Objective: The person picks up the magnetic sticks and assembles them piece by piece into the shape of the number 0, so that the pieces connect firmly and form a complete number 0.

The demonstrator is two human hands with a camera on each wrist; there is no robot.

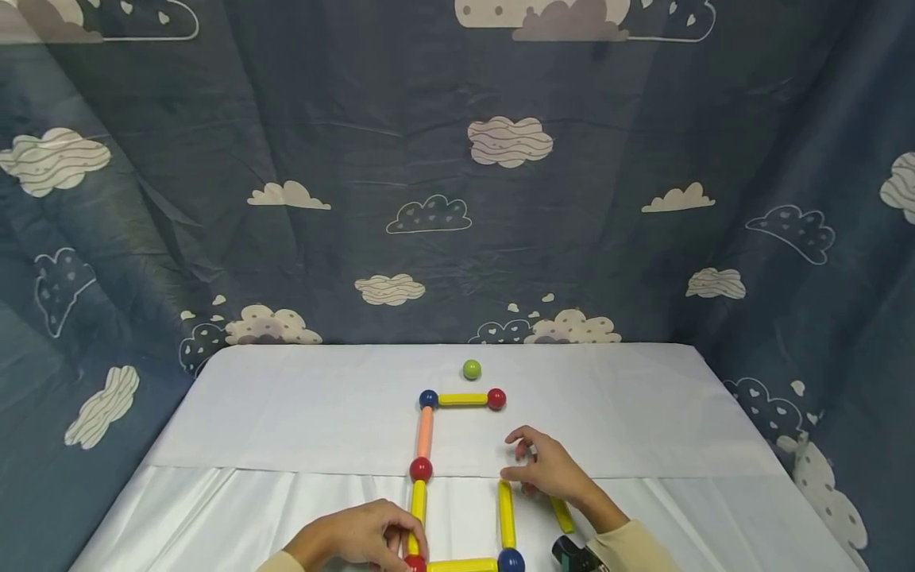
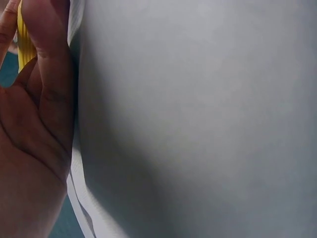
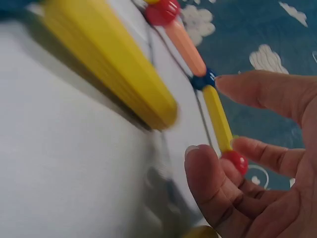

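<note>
In the head view, my left hand (image 1: 360, 536) holds the red ball (image 1: 415, 564) at the near left corner of a frame of sticks and balls. Its fingers also cross the lower end of an upright yellow stick (image 1: 418, 504). The left wrist view shows part of a yellow stick (image 2: 26, 44) behind the thumb. My right hand (image 1: 546, 465) hovers with spread, bent fingers and nothing between them. Its thumb is close to the free end of another yellow stick (image 1: 506, 515), which joins a blue ball (image 1: 511, 560). A loose yellow stick (image 1: 561, 515) lies beneath the right wrist.
Farther along the frame come a red ball (image 1: 421, 469), an orange stick (image 1: 425, 433), a blue ball (image 1: 428, 399), a yellow stick (image 1: 462, 400) and a red ball (image 1: 496, 399). A green ball (image 1: 472, 369) stands apart at the back of the white-covered table (image 1: 307, 413).
</note>
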